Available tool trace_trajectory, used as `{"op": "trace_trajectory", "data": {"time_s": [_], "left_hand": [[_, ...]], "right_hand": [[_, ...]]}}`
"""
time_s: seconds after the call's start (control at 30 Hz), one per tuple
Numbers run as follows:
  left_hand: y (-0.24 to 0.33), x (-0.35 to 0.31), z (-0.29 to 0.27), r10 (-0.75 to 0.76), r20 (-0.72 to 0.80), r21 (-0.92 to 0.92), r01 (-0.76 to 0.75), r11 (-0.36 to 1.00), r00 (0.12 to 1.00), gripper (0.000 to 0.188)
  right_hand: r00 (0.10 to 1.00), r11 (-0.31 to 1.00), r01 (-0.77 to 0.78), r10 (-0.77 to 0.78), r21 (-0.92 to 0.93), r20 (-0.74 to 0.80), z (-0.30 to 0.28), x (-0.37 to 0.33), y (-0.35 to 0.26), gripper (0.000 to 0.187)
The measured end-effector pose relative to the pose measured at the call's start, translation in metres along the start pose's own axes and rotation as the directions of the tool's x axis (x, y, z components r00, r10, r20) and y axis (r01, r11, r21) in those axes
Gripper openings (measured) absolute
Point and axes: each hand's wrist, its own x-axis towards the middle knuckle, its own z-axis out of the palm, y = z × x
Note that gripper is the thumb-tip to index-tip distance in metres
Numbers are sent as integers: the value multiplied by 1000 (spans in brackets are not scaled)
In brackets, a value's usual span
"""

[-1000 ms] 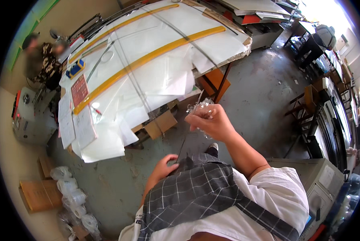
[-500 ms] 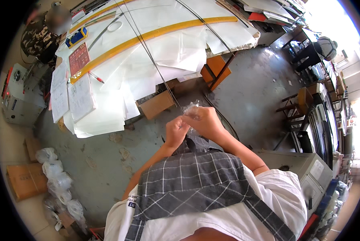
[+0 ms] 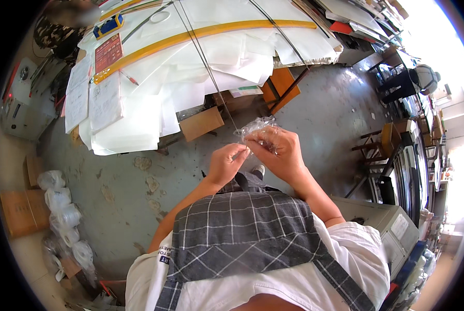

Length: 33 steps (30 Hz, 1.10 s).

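Observation:
In front of my apron, both hands are held close together above the floor. My right hand [image 3: 282,155] is closed around crumpled clear plastic film [image 3: 259,125], which bunches up over its fingers. My left hand [image 3: 224,165] is in a pinch, its fingertips almost meeting the right fingers; what lies in the pinch is too small to make out. A pair of thin dark rods [image 3: 205,58] slants across the table, with an end coming down close to the film. Whether they touch the film or a hand cannot be told.
Ahead stands a table covered with white sheets [image 3: 133,132], bearing a long yellow strip [image 3: 190,35], papers and a pen [image 3: 130,78]. Beneath it sits a cardboard box [image 3: 201,124]. Plastic-wrapped rolls [image 3: 61,199] stand left, a grey cabinet [image 3: 382,217] right. Two other people are farther off.
My hands have drawn slightly apart, the right one shifting to the right. More of the plastic film shows, spread out above the right fingers. The whole view has shifted a little.

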Motion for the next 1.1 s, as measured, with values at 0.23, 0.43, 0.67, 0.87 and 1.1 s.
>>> {"op": "trace_trajectory", "data": {"time_s": [0.23, 0.43, 0.67, 0.87, 1.1], "left_hand": [[38, 5, -11, 131, -174, -75, -146, 986, 976, 12], [47, 5, -19, 196, -235, -79, -220, 972, 952, 11], [72, 15, -24, 176, -302, -113, -218, 969, 937, 9], [76, 14, -33, 255, -206, -51, -271, 961, 945, 9], [78, 14, -31, 245, -191, -64, -261, 963, 951, 7]], "right_hand": [[997, 997, 74, -74, -21, 11, 4, 2, -4, 6], [992, 991, 130, -130, -17, -5, 4, 5, -15, 7], [983, 983, 181, -180, -11, 44, -1, 9, -17, 8], [980, 980, 197, -197, -15, 0, -14, 9, -29, 9], [997, 999, -31, 32, -14, 70, -22, 11, -35, 8]]}}
